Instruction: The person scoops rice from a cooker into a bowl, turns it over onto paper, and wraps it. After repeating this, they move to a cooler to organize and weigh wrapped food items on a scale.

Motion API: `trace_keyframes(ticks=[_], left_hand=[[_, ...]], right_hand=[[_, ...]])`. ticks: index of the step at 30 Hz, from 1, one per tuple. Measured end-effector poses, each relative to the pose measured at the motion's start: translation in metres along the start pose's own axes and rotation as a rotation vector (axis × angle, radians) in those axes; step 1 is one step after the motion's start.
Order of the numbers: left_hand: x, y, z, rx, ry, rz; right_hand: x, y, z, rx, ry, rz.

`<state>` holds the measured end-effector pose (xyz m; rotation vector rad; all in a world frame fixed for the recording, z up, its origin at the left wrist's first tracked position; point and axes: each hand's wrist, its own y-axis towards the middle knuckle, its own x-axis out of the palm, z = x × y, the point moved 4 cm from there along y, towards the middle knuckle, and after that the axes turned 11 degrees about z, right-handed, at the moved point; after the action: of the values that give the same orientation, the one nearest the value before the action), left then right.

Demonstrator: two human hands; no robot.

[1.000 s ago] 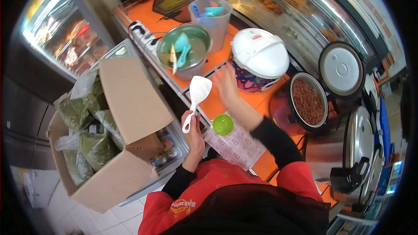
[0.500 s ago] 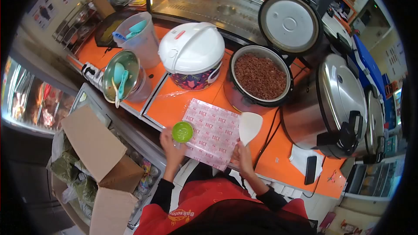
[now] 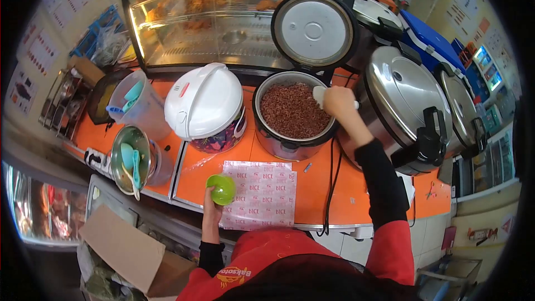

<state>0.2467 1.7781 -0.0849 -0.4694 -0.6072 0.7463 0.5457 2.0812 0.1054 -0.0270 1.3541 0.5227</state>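
My left hand [image 3: 210, 206] is closed on the rim of a small lime-green bowl [image 3: 224, 190], which sits over the left edge of a printed wrapping paper sheet [image 3: 264, 198]. Nothing is visible inside the bowl. My right hand [image 3: 340, 102] grips a white rice paddle [image 3: 319, 96], its blade at the right inner side of an open rice cooker [image 3: 288, 146]. Reddish-brown rice [image 3: 292, 110] fills much of that pot. Whether the blade's tip is in the rice is hard to tell. The cooker's lid [image 3: 315, 29] stands raised behind it.
Left of the open cooker stands a white-lidded rice cooker [image 3: 203, 103]; a large steel cooker [image 3: 398, 106] is close on the right. A metal pot with utensils [image 3: 131, 159] is at far left. Black cables [image 3: 332, 189] cross the orange counter [image 3: 362, 200]. A glass food display [image 3: 223, 33] stands behind.
My right hand has carried the rice paddle from beside the paper up and forward to the open cooker. The bowl has tilted in my left hand. My view has shifted to the right.
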Motion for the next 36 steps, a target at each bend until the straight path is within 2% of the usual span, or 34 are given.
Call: trace_keyframes(ticks=[1, 3, 6, 8, 10, 11, 12, 15, 17, 20, 22, 24, 26, 27, 30, 31, 33, 34, 36], left_hand=[[0.019, -0.004, 0.003, -0.077, -0.054, -0.135], [0.057, -0.012, 0.010, -0.226, -0.176, -0.402], [0.096, -0.025, 0.008, -0.407, -0.245, -0.488], [0.117, -0.039, 0.010, -0.464, -0.325, -0.554], [0.128, -0.044, 0.014, -0.508, -0.357, -0.591], [0.130, -0.046, 0.014, -0.526, -0.353, -0.594], [0.134, -0.047, 0.014, -0.545, -0.350, -0.596], [0.142, -0.049, 0.016, -0.547, -0.253, -0.534], [0.137, -0.039, 0.022, -0.459, -0.237, -0.557], [0.125, -0.035, 0.038, -0.392, -0.308, -0.493], [0.122, -0.031, 0.054, -0.343, -0.350, -0.470], [0.121, -0.026, 0.066, -0.279, -0.356, -0.486], [0.123, -0.014, 0.072, -0.204, -0.267, -0.496], [0.124, -0.011, 0.074, -0.169, -0.224, -0.498], [0.138, -0.011, 0.089, -0.063, -0.077, -0.560], [0.138, -0.012, 0.092, -0.025, -0.034, -0.542], [0.131, -0.008, 0.098, 0.151, 0.067, -0.444], [0.130, -0.007, 0.104, 0.245, 0.111, -0.398], [0.145, -0.019, 0.125, 0.504, 0.248, -0.445]], right_hand=[[0.000, 0.001, -0.013, -0.004, 0.012, -0.030], [0.000, -0.011, -0.048, -0.139, -0.113, 0.129], [0.001, -0.032, -0.081, -0.223, -0.291, -0.110], [0.014, -0.025, -0.078, -0.501, -0.408, -0.199], [-0.016, 0.005, -0.059, -0.521, -0.327, 0.044], [-0.023, 0.029, -0.049, -0.351, -0.270, -0.051], [-0.022, 0.049, -0.045, -0.324, -0.258, -0.004], [0.014, 0.070, -0.054, -0.451, -0.211, 0.168], [0.029, 0.049, -0.067, -0.472, -0.080, 0.250], [0.014, -0.002, -0.068, -0.443, -0.028, 0.093], [0.004, -0.029, -0.065, -0.468, -0.096, 0.173], [-0.011, -0.021, -0.054, -0.538, -0.031, 0.114], [-0.018, 0.008, -0.048, -0.429, 0.003, 0.036], [-0.019, 0.020, -0.052, -0.405, 0.065, 0.096], [-0.008, 0.027, -0.083, -0.576, 0.100, 0.147], [-0.005, 0.018, -0.083, -0.571, 0.104, 0.111], [-0.005, -0.008, -0.079, -0.563, 0.105, 0.046], [-0.006, -0.019, -0.072, -0.578, 0.146, 0.110], [-0.010, -0.036, -0.046, -0.608, 0.214, 0.242]])
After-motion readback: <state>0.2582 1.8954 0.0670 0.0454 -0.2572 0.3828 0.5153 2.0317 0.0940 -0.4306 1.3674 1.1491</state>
